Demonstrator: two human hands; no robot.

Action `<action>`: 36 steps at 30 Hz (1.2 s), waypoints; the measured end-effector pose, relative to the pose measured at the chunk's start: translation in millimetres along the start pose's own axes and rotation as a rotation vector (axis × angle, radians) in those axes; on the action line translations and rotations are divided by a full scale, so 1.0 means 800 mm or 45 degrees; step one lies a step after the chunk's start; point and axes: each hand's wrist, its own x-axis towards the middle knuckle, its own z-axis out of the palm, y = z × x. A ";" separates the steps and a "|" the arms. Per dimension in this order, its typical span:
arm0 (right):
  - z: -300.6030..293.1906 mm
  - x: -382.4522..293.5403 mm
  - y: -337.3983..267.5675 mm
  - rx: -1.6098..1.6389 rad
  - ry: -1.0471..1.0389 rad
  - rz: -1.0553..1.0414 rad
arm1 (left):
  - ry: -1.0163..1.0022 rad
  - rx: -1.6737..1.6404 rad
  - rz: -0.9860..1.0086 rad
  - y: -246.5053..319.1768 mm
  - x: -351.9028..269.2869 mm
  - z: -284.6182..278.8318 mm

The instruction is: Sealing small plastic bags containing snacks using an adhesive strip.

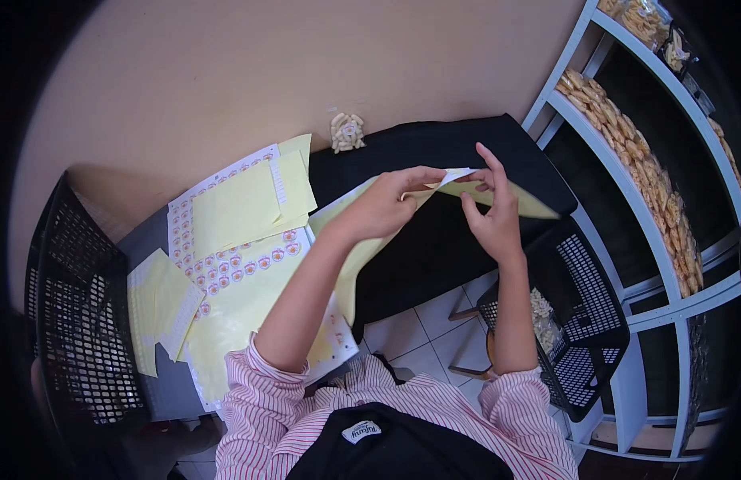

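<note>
My left hand [388, 201] pinches the folded edge of a yellow sheet of paper [346, 276], where a white strip shows. The sheet's left part curves down past my forearm. Its right corner [529, 201] sticks out behind my right hand [493, 213]. That hand has its thumb and index finger spread, with other fingertips at the end of the white strip; whether they grip it is hidden. To the left, sheets of round printed stickers [181, 234] lie under a pale yellow sheet [235, 210]. Smaller yellow sheets [163, 294] with a white strip lie nearer the table's left edge.
A black cloth [418, 141] covers the table's right part. A clear bag of pale snacks [347, 133] stands by the wall. Black plastic crates are at left [85, 336] and lower right [592, 312], the latter holding snacks. Shelving [652, 312] with packed snacks [631, 156] stands right.
</note>
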 end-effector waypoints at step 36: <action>-0.031 -0.010 0.054 -0.007 0.178 -0.139 | -0.200 0.042 0.035 -0.011 0.057 0.026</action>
